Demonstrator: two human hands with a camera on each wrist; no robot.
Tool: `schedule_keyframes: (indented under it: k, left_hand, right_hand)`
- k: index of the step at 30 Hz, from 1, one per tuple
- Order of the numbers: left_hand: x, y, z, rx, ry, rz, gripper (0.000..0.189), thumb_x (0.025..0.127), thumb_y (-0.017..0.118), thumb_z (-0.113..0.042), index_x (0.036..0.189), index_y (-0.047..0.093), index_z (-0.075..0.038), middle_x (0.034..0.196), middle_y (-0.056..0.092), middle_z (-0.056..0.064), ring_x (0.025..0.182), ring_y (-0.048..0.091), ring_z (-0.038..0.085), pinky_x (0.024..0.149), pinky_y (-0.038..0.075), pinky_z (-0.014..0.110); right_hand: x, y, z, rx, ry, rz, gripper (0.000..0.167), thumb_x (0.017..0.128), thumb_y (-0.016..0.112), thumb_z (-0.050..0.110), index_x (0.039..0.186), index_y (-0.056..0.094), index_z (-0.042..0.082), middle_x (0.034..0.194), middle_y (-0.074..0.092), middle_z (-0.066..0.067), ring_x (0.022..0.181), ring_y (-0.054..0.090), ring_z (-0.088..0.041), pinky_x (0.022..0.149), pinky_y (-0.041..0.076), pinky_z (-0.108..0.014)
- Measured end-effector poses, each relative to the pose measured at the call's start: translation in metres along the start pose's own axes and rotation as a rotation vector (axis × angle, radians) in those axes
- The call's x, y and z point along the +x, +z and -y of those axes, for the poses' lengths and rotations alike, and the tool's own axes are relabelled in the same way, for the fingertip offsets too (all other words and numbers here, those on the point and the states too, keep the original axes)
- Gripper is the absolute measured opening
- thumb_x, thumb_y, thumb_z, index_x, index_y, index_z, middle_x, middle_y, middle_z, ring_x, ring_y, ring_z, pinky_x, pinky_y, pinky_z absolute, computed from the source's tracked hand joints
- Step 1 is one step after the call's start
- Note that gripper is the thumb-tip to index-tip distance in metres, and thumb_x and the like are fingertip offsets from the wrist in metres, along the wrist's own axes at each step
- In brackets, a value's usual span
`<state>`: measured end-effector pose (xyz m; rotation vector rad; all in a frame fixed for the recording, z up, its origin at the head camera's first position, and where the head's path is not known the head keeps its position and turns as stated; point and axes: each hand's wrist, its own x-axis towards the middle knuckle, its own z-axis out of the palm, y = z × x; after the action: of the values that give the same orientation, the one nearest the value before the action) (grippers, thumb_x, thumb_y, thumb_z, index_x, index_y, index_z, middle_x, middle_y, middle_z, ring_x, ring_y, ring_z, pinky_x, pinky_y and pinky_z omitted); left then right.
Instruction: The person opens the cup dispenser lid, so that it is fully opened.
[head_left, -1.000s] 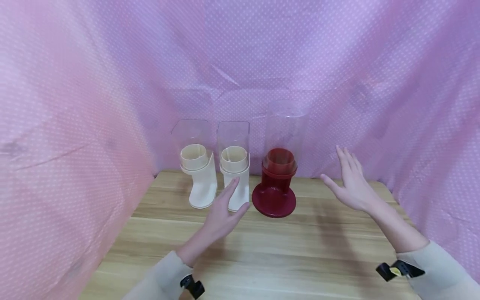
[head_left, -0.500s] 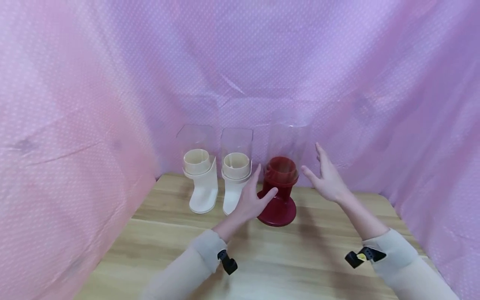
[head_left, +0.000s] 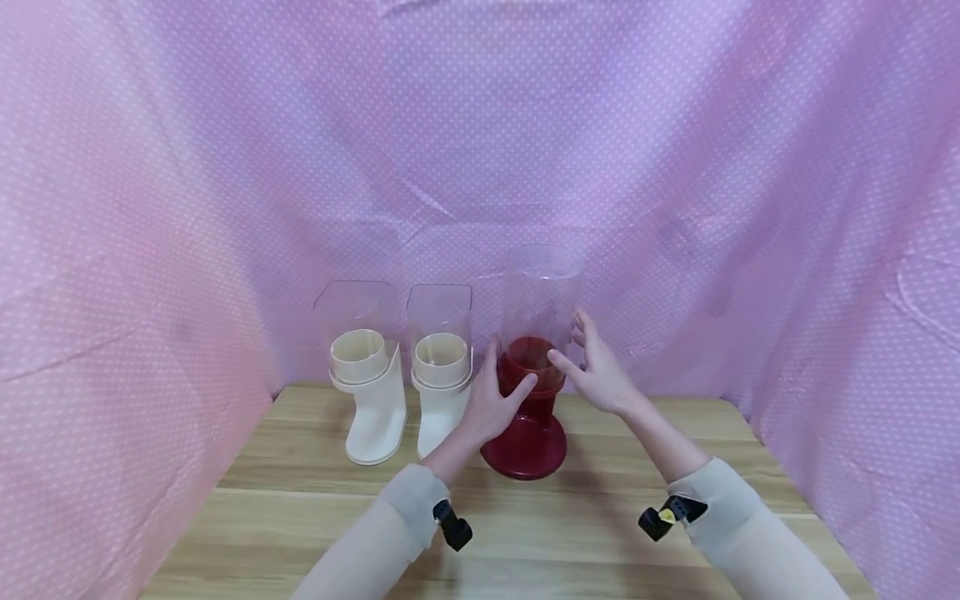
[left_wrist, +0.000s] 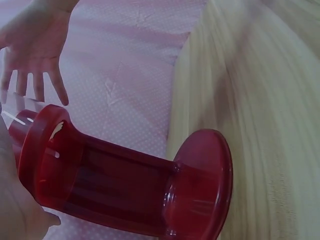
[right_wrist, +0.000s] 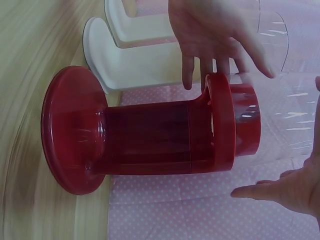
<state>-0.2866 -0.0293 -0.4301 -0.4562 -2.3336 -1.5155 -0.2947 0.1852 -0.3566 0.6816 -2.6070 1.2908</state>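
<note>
**Hands Around the Red Stand (head_left: 525,450)**

The red stand is upright on the wooden table (head_left: 555,550), its clear tube (head_left: 538,296) on top. My left hand (head_left: 489,408) has straight fingers beside it; I can't tell if it touches. My right hand (head_left: 602,379), fingers spread, holds nothing. I think pressing both sides gently and evenly would keep the tube straight. My right wrist view shows pink cloth (right_wrist: 165,210) between a right fingertip (right_wrist: 244,191) and the red ring (right_wrist: 225,125); the head view hides that gap.

Red stand (right_wrist: 150,137) nearer in wrist views
</note>
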Motion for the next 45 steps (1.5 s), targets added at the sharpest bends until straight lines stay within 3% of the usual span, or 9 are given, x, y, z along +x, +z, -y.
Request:
schedule_keyframes:
  k: [7,15,20,23,27,30,33,36,45]
  left_hand:
    - [0.006,-0.003,0.002,-0.004,0.015,-0.032,0.088,0.104,0.064,-0.042,0.169,0.019,-0.004,0.172,0.033,0.020,0.158,0.038,0.036,0.129,0.034,0.053]
    - [0.011,-0.005,-0.001,0.000,0.079,-0.023,0.085,0.104,0.067,-0.036,0.167,0.024,0.001,0.163,0.046,0.023,0.126,0.061,0.032,0.108,0.055,0.049]
    - [0.009,-0.008,-0.009,0.010,0.143,-0.007,0.077,0.102,0.072,-0.034,0.163,0.036,-0.004,0.132,0.065,0.016,0.110,0.063,0.024,0.096,0.057,0.038]
    - [0.005,-0.013,-0.015,0.023,0.174,0.000,0.071,0.100,0.076,-0.033,0.157,0.044,-0.004,0.110,0.067,0.010,0.096,0.062,0.021,0.083,0.056,0.032]
    - [-0.002,-0.024,-0.026,0.026,0.205,0.026,0.071,0.098,0.079,-0.033,0.155,0.048,-0.005,0.100,0.068,0.007,0.084,0.061,0.021,0.071,0.053,0.027]
    - [-0.009,-0.033,-0.033,0.006,0.221,0.061,0.074,0.098,0.079,-0.031,0.158,0.045,-0.006,0.106,0.071,0.007,0.086,0.064,0.024,0.071,0.057,0.029]
    - [-0.018,-0.040,-0.040,-0.022,0.218,0.092,0.080,0.097,0.080,-0.027,0.162,0.040,-0.003,0.129,0.073,0.012,0.105,0.072,0.025,0.088,0.064,0.032]
    - [-0.029,-0.047,-0.046,-0.060,0.221,0.125,0.085,0.096,0.081,-0.020,0.164,0.035,-0.001,0.152,0.061,0.018,0.127,0.070,0.029,0.104,0.060,0.041]
    - [-0.063,-0.064,-0.059,-0.101,0.268,0.203,0.085,0.092,0.084,-0.010,0.163,0.038,-0.002,0.154,0.059,0.019,0.127,0.070,0.033,0.095,0.063,0.036]
  right_hand:
    - [0.008,0.015,-0.003,0.075,0.004,0.040,0.090,0.110,0.057,0.035,0.169,-0.003,0.006,0.171,0.022,-0.034,0.152,0.038,-0.055,0.124,0.034,-0.068]
    - [0.010,0.015,-0.003,0.081,-0.039,-0.005,0.085,0.110,0.060,0.024,0.169,0.001,0.007,0.164,0.036,-0.036,0.143,0.049,-0.058,0.117,0.043,-0.069]
    - [-0.001,0.007,0.000,0.048,-0.037,-0.003,0.085,0.110,0.060,0.025,0.169,0.001,0.008,0.164,0.037,-0.035,0.141,0.051,-0.057,0.112,0.047,-0.071]
    - [-0.008,0.004,0.005,0.046,-0.040,0.000,0.085,0.110,0.060,0.024,0.169,0.001,0.008,0.164,0.037,-0.034,0.140,0.053,-0.055,0.109,0.051,-0.069]
    - [-0.019,0.000,0.016,0.034,-0.056,-0.012,0.086,0.109,0.062,0.024,0.169,0.002,0.009,0.164,0.039,-0.030,0.139,0.056,-0.053,0.104,0.055,-0.067]
    - [-0.027,-0.004,0.025,0.022,-0.073,-0.019,0.085,0.108,0.063,0.023,0.169,0.004,0.012,0.164,0.041,-0.028,0.137,0.058,-0.051,0.101,0.057,-0.065]
    - [-0.035,-0.006,0.033,0.015,-0.102,-0.019,0.085,0.108,0.063,0.020,0.170,0.005,0.014,0.163,0.043,-0.027,0.135,0.061,-0.050,0.098,0.059,-0.062]
    - [-0.046,-0.008,0.041,0.005,-0.121,-0.017,0.086,0.108,0.064,0.019,0.170,0.005,0.015,0.162,0.045,-0.026,0.132,0.063,-0.048,0.094,0.063,-0.057]
    - [-0.082,-0.007,0.055,0.008,-0.142,-0.002,0.085,0.105,0.067,0.012,0.167,0.009,0.010,0.156,0.051,-0.025,0.134,0.061,-0.048,0.079,0.068,-0.046]
